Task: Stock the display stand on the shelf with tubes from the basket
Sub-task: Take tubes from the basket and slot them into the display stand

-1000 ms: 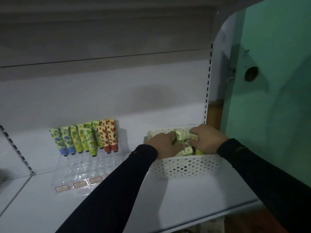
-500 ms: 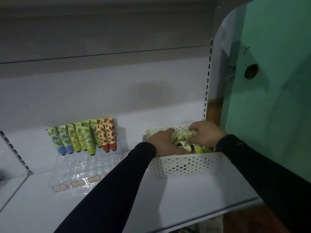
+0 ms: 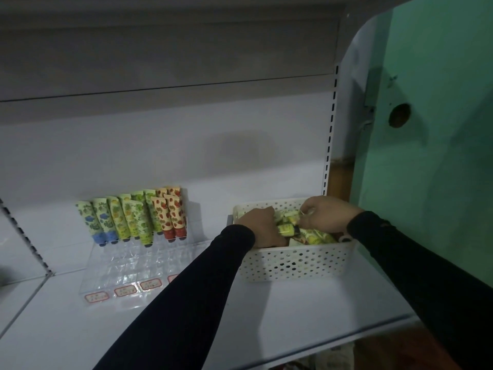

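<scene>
Right now white perforated basket (image 3: 293, 265) holds loose tubes (image 3: 314, 237); left hand (image 3: 260, 227) grips a yellow-green tube (image 3: 285, 230), right hand (image 3: 326, 213) beside it pinches another tube (image 3: 292, 214).

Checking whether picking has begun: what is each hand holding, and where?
Both hands are in the basket. Right hand pinches a tube's end; left hand's hold cannot be told.

Display stand (image 3: 138, 265): one, clear plastic, tiered.
Tubes standing in stand (image 3: 138, 217): ten visible; two blue-capped, six green or yellow, two red.
Price labels (image 3: 125, 290) on stand front: four, the fourth partly hidden by a sleeve.
Basket (image 3: 296, 263): one, white, perforated.
Tubes in basket (image 3: 314, 237): several, heaped; exact count cannot be told.
Hands: two.
</scene>
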A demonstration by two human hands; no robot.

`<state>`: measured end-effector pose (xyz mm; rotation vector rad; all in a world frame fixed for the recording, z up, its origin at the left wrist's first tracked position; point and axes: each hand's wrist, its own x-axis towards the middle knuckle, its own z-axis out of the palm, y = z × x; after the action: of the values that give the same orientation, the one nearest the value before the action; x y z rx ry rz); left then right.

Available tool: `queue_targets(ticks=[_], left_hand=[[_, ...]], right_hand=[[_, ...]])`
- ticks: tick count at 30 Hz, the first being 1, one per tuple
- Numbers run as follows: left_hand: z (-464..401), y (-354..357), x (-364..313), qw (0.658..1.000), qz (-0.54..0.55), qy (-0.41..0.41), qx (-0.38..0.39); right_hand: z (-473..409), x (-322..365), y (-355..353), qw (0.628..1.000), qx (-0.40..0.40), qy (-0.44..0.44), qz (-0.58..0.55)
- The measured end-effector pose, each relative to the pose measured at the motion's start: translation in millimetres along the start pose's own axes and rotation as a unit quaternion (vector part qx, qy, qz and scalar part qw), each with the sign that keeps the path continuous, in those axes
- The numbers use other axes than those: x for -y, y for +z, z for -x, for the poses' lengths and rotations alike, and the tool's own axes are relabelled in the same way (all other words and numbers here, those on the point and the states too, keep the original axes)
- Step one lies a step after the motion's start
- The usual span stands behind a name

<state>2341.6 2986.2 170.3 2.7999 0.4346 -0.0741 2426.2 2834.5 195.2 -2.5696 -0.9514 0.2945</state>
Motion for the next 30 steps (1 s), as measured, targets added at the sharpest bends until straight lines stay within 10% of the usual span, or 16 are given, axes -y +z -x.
queue_targets(ticks=[24, 30], left_hand=[[2.6, 9.4, 5.2, 0.995, 0.085, 0.022, -0.051], [7.9, -6.2, -3.7, 0.938, 0.256, 0.055, -0.227]], right_hand=[[5.6, -9.5, -4.5, 0.996, -0.001, 0.002, -0.085], [7.4, -3.9, -11.3, 0.976, -0.127, -0.023, -0.175]])
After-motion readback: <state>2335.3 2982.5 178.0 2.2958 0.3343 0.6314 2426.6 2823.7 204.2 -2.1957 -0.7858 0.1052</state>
